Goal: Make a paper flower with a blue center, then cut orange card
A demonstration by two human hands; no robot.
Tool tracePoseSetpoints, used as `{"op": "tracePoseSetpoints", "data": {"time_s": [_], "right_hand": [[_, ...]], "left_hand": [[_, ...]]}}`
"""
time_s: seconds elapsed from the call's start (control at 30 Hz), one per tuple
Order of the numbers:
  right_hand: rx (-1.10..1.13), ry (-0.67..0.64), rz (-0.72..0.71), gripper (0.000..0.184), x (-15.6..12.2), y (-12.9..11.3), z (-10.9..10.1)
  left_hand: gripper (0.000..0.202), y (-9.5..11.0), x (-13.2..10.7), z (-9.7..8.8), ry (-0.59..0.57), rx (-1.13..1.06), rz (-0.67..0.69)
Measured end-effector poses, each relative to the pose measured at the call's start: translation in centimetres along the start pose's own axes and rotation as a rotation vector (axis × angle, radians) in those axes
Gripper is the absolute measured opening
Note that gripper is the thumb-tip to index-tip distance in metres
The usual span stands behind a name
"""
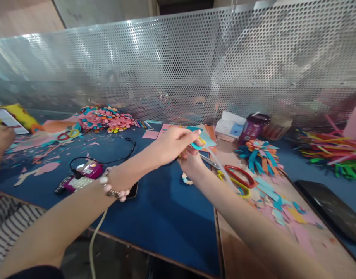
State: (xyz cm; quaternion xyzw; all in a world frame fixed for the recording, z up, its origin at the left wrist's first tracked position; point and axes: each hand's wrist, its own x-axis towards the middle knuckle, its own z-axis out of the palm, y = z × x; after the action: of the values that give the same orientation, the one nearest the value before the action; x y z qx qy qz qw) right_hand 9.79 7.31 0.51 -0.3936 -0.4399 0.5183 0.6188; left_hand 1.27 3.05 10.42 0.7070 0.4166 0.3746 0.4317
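Observation:
My left hand (176, 141), a beaded bracelet at its wrist, reaches over my right hand (191, 161) above the blue table. Both hands are closed together around a small blue and yellow paper piece (197, 145). Fingers hide most of it, and I cannot tell exactly how each one grips. A pale, translucent strip (221, 164) runs from the hands down past my right forearm. Close to that forearm lie scissors (240, 176) with red and yellow handles. A small paper ring (186, 179) rests on the table below the hands.
Colored sheets (209, 135) lie behind the hands. Further left are a paper-strip pile (108, 118) and a purple glue gun (89, 170) with a cable. A paper pompom (260, 157), scraps and a dark phone-like object (330, 209) sit right. Another person's hand (2, 141) is far left.

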Motion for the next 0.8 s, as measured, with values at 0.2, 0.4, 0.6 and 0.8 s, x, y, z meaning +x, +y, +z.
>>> {"op": "tracePoseSetpoints", "data": {"time_s": [0.2,0.4,0.6,0.8], "right_hand": [[0.129,0.178,0.179,0.022,-7.5,-1.8,-4.5],[-0.090,0.194,0.257,0.031,-12.5,-1.2,-9.4],[-0.130,0.191,0.244,0.032,-12.0,-1.4,-10.9],[-0.192,0.199,0.222,0.027,-11.8,-1.7,-11.2]], "left_hand": [[0.015,-3.6,-0.8,-4.0,-0.116,0.261,0.044],[0.036,-12.4,-1.0,-2.5,-0.334,0.770,0.017],[0.033,-11.9,-1.5,-0.4,-0.221,1.148,0.307],[0.027,-12.1,-1.8,2.7,-0.463,1.090,0.616]]}}
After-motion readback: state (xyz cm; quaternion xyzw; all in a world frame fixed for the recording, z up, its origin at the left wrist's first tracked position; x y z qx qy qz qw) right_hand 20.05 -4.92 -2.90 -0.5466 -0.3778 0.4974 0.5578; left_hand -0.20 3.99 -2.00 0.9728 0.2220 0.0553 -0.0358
